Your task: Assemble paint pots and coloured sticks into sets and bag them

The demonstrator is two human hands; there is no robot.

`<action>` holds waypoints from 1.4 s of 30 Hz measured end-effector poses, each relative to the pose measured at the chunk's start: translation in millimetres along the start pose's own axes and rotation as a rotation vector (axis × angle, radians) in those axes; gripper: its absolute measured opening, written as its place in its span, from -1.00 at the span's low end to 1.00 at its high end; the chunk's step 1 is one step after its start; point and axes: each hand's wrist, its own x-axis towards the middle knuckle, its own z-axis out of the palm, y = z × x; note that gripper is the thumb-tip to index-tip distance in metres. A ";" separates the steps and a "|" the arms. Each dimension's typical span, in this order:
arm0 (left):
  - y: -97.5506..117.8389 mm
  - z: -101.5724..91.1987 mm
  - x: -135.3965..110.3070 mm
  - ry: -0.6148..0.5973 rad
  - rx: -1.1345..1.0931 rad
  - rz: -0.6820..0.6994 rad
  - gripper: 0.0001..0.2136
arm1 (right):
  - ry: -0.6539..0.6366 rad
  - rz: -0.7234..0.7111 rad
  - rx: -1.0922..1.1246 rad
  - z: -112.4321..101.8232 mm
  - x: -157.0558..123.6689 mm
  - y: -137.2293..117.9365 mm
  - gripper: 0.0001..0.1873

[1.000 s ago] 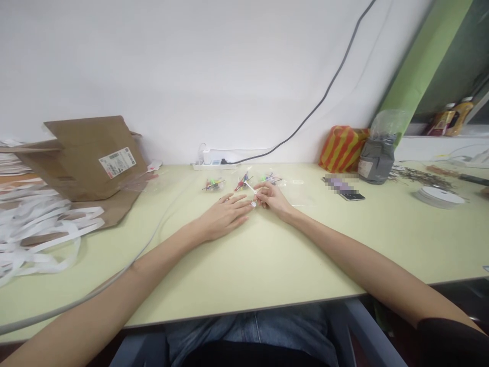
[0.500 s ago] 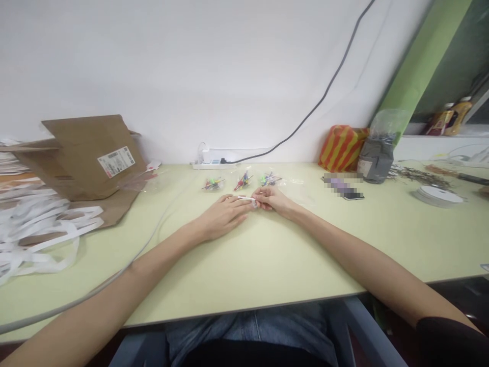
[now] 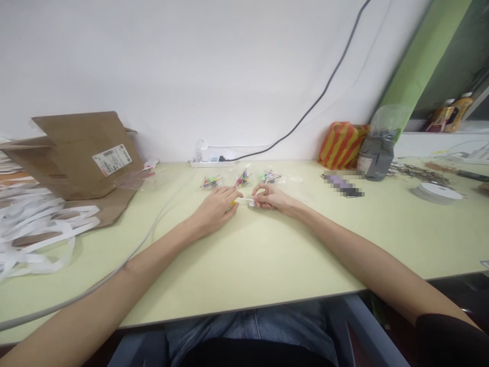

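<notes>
In ctr of frame, working w/ two bare hands close together at pale yellow-green tabletop (image 3: 267,265). With left-hand grip (image 3: 217,209) narrow, fingers bent and thumb below, holding small yellow piece (image 3: 232,204); mostly hidden, so cannot tell its exact shape. With right-hand grip (image 3: 274,198) also narrow, thumb and index finger bent toward each other, holding thin white stick (image 3: 244,199) w/ small white round end (image 3: 251,204). Can find this stick in ctr of frame, approx. horizontal, in the gap btw. both hands. Cannot tell if touching the yellow piece, bec. of the covering fingers.

Just behind the hands, slightly above ctr, can count three small clear plastic packets w/ multicoloured pieces (image 3: 243,178), set in a row. To the right of these, near right hand, can see flat clear plastic bag (image 3: 303,192).

Farther back, by the wall, can see white power strip (image 3: 208,164) w/ dark cable (image 3: 324,89) rising to upper right of frame.

At left side, can see open brown cardboard box (image 3: 82,160) w/ white printed label, and in front of it loose heap of white flat ribbon (image 3: 34,219). At lower left, can follow light grey cable (image 3: 141,244) passing near left forearm.

At right side, can see red-and-yellow striped bag (image 3: 340,145), just beside grey bag (image 3: 376,155), plus partly blurred phone (image 3: 342,184) and white round flat spool (image 3: 439,192).
</notes>
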 end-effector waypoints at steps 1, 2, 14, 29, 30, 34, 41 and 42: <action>-0.2 1.1 -0.2 -0.005 -0.003 0.004 -0.74 | -0.006 0.002 -0.004 0.1 0.1 -0.2 -0.73; -0.3 2.1 -0.4 -0.010 -0.006 0.010 -0.72 | -0.012 0.003 -0.008 0.1 0.5 -0.1 -0.73; -2.7 9.9 -2.2 -0.134 0.067 0.074 -0.60 | -0.018 0.048 -0.190 -5.1 0.1 -2.8 -0.61; -0.7 8.3 -3.0 -0.195 0.073 0.044 -0.60 | 0.049 0.015 -0.300 -2.3 3.0 1.5 -0.64; -0.9 7.8 -3.0 -0.186 0.069 0.042 -0.60 | 0.061 -0.052 -0.306 -0.3 2.2 1.7 -0.68; -4.0 5.5 -1.7 -0.084 0.049 -0.007 -0.62 | -0.008 -0.288 -0.401 5.6 0.6 0.1 -0.81; -9.3 -0.6 -0.9 0.067 0.047 -0.095 -0.71 | 0.260 -0.274 -0.695 -6.8 6.2 5.6 -0.88; -10.2 -1.0 -1.3 0.063 0.054 -0.102 -0.73 | 0.332 -0.250 -0.760 -11.1 7.0 7.9 -0.90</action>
